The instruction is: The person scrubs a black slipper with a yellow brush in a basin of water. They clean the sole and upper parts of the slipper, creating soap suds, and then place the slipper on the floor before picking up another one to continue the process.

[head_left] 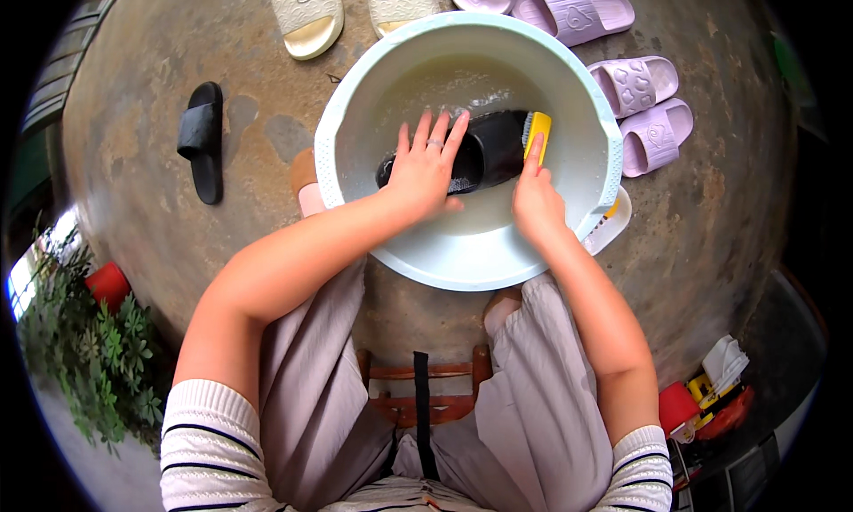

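So, looking straight down: a big pale blue round plastic basin [597,148] sits on the concrete floor [711,219] between the person's knees, with a bit of cloudy water in the bottom. Lying in that water, roughly in the middle of the basin, is a black rubber slide sandal [489,148]. The left hand [426,170] is laid flat on the sandal's near end, fingers spread wide and pressing it down rather than wrapped around it. The right hand [536,201] is curled closed around a yellow plastic scrub brush [538,128], index finger stretched along its back, and the brush is touching the right end of the sandal.

Around the basin: the matching black slide sandal [203,139] lies on the floor well off to the left, a cream pair of slides [309,12] sits at the top edge, and two pairs of lilac slides [633,85] are up at the top right, just beside the basin's rim. The person is sitting on a small wooden stool [418,396], and there's a leafy green plant [98,352] at lower left.
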Available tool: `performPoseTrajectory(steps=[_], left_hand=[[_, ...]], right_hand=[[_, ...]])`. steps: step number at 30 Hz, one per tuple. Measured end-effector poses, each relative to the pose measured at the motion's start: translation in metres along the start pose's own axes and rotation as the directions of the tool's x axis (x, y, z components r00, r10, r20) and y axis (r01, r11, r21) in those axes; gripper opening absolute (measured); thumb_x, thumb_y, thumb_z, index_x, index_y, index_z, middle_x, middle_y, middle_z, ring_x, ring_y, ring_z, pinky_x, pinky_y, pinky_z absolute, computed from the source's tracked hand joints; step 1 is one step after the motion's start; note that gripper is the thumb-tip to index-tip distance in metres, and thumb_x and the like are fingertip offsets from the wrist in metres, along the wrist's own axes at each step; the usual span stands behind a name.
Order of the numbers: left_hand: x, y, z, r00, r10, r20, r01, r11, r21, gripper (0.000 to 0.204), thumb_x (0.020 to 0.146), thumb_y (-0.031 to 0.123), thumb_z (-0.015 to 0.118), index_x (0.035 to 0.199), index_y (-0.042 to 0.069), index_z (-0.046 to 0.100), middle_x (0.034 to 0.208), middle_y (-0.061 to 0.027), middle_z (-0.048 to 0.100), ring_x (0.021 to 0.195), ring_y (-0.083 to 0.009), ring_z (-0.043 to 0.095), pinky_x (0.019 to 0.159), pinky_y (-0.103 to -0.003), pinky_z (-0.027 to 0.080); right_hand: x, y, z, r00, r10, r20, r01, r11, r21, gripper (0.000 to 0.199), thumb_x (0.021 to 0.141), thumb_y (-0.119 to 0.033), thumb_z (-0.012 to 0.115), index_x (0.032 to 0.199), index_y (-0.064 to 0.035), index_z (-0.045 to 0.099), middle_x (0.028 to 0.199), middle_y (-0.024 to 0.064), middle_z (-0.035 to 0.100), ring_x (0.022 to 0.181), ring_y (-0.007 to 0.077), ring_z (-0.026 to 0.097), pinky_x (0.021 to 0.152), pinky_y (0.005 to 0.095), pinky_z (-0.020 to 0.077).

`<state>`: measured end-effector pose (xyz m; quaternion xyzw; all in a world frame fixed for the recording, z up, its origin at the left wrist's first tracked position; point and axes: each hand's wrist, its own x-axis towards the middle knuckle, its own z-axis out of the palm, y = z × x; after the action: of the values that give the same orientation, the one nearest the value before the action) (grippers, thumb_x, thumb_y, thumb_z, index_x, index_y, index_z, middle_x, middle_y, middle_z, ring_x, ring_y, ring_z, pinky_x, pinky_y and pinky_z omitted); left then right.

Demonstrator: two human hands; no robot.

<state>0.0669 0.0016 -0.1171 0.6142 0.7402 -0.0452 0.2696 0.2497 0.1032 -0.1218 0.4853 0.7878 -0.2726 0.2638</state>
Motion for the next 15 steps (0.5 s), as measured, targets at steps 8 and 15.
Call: performPoseTrajectory(steps=[8, 15], left_hand=[[0.015, -0.009, 0.019, 0.996, -0.064, -0.058, 0.064, 0.998, 0.008, 0.126, 0.069, 0.032, 0.092, 0.165, 0.016, 0.012, 0.159, -0.0206, 0.036, 0.147, -0.0444, 0.032, 0.119, -0.054, 0.031], [0.0, -0.006, -0.008, 0.908, -0.248, 0.339, 0.383, 0.158, -0.91, 0.067, 0.095, 0.03, 0.073, 0.15, 0.005, 0.046, 0.136, -0.0135, 0.06, 0.121, -0.0253, 0.058, 0.104, -0.038, 0.047]], right_hand=[[0.028, -0.014, 0.022, 0.996, 0.086, -0.021, -0.087, 0.995, -0.038, 0.092, 0.094, -0.003, 0.053, 0.164, -0.0041, -0.007, 0.112, 0.0336, 0.059, 0.09, 0.0463, 0.07, 0.081, 0.0498, 0.0583], [-0.002, 0.005, -0.009, 0.869, -0.145, -0.472, 0.336, 0.874, 0.35, 0.068, 0.094, -0.004, 0.053, 0.158, -0.0154, 0.036, 0.11, 0.0226, 0.06, 0.094, 0.0411, 0.065, 0.083, 0.0515, 0.0525]])
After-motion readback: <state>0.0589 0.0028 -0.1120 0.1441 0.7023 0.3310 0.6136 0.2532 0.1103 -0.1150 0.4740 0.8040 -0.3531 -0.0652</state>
